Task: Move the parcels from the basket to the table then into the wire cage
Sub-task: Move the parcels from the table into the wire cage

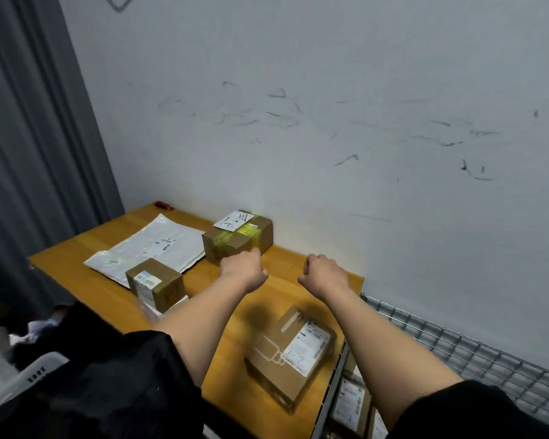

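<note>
Head view, one frame. Both arms reach forward over the wooden table (76, 261), black sleeves (114, 384) pushed above the elbows.

Left hand (243, 271): fingers curled under, knuckles forward, nothing seen in its grasp. Its knuckles sit right at the near right corner of the taped box (237, 237), the carton with yellow tape and a white label at 12 o'clock on the table, against the wall (330, 90). Whether the fingers actually touch that carton cannot be told.

Right hand (324, 273): also a loose fist, holding nothing visible, in the air over bare tabletop at about 3 o'clock from the left hand and well apart from every parcel.

Parcels on the table:
- Flat white mailer bag (146, 247), at 10 o'clock from the left hand, lying flat.
- Small box (155, 284), at 9 o'clock from the left hand, sitting on the near edge of the mailer bag; something pale lies under its near side, too blurred to identify.
- Labelled box (290, 351), at 6 o'clock, below and between the two forearms, near the table's right edge; blurred.

Wire cage (457, 350) at 4 o'clock, just beside the table's right end; more labelled cartons (351, 403) show inside it.

White basket (29, 375) at 8 o'clock, partly hidden by the left sleeve. A small orange object (164, 205) lies at the table's far left corner. Grey curtain (29, 137) at 9 to 11 o'clock.
</note>
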`<move>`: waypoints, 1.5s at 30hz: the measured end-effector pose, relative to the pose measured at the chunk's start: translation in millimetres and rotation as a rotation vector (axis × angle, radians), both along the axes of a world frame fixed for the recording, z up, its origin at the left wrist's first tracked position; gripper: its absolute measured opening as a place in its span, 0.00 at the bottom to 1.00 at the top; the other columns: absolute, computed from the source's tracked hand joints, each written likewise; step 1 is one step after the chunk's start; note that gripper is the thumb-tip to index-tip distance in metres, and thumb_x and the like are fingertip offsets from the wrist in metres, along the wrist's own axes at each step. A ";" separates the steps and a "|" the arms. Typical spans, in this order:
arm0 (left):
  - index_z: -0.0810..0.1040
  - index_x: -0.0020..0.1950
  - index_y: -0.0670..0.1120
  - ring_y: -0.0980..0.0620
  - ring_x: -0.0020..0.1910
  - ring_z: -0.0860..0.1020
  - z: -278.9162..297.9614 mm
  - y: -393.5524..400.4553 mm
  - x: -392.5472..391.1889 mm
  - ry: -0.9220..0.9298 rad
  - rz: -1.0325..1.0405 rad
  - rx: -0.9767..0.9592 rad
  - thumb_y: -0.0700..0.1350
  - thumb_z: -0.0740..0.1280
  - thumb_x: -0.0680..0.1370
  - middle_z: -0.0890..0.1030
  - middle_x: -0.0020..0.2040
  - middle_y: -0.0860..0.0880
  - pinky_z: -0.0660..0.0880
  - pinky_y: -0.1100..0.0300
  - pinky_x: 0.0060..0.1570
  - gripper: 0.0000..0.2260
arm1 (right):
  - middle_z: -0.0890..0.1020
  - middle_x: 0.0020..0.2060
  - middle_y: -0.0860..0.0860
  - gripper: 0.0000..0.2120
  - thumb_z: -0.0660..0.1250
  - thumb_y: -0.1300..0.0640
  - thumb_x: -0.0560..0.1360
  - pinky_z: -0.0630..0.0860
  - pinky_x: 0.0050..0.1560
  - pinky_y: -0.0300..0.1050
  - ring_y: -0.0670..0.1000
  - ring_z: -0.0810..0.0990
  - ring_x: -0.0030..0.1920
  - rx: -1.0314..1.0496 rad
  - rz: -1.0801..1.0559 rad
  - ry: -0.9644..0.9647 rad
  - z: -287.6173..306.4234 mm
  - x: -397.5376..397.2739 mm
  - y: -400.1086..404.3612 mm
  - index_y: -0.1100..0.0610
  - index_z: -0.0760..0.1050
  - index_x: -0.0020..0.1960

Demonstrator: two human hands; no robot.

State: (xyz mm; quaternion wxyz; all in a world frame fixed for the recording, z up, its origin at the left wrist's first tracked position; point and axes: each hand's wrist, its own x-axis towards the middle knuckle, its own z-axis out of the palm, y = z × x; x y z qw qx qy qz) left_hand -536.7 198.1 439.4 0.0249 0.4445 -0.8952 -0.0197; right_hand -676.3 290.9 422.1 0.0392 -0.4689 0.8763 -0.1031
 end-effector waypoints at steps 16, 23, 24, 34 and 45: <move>0.70 0.64 0.47 0.44 0.55 0.78 -25.5 -125.5 18.5 -0.004 0.027 0.091 0.52 0.59 0.79 0.79 0.58 0.45 0.73 0.55 0.47 0.16 | 0.77 0.59 0.56 0.17 0.62 0.50 0.76 0.75 0.55 0.49 0.58 0.76 0.60 0.058 -0.019 0.002 -22.5 22.6 -126.3 0.56 0.74 0.62; 0.69 0.64 0.46 0.43 0.59 0.76 -48.3 -176.0 24.4 -0.091 -0.167 0.133 0.52 0.59 0.79 0.77 0.61 0.45 0.72 0.54 0.50 0.17 | 0.77 0.60 0.57 0.19 0.62 0.49 0.76 0.74 0.57 0.49 0.58 0.75 0.62 0.096 -0.244 -0.139 -53.0 46.1 -158.4 0.56 0.73 0.63; 0.69 0.64 0.45 0.43 0.59 0.76 -53.7 -178.5 24.6 -0.101 -0.191 0.150 0.52 0.59 0.79 0.77 0.61 0.44 0.73 0.54 0.51 0.17 | 0.76 0.61 0.56 0.19 0.63 0.48 0.76 0.74 0.58 0.49 0.58 0.75 0.62 0.104 -0.273 -0.156 -59.6 48.3 -156.0 0.56 0.73 0.64; 0.59 0.74 0.46 0.42 0.68 0.68 -124.4 -130.1 -4.1 -0.150 -0.365 0.369 0.56 0.59 0.79 0.64 0.71 0.43 0.69 0.48 0.61 0.27 | 0.61 0.72 0.58 0.31 0.61 0.45 0.78 0.64 0.68 0.56 0.60 0.61 0.72 0.139 -0.754 -0.347 -129.5 65.9 -58.1 0.57 0.55 0.74; 0.50 0.77 0.44 0.43 0.67 0.69 -196.4 -47.6 -30.7 -0.119 -0.227 0.855 0.50 0.67 0.76 0.64 0.72 0.42 0.72 0.49 0.63 0.36 | 0.64 0.72 0.58 0.41 0.66 0.51 0.75 0.68 0.68 0.58 0.61 0.68 0.69 -0.080 -1.097 -0.876 -187.7 62.1 5.1 0.55 0.44 0.78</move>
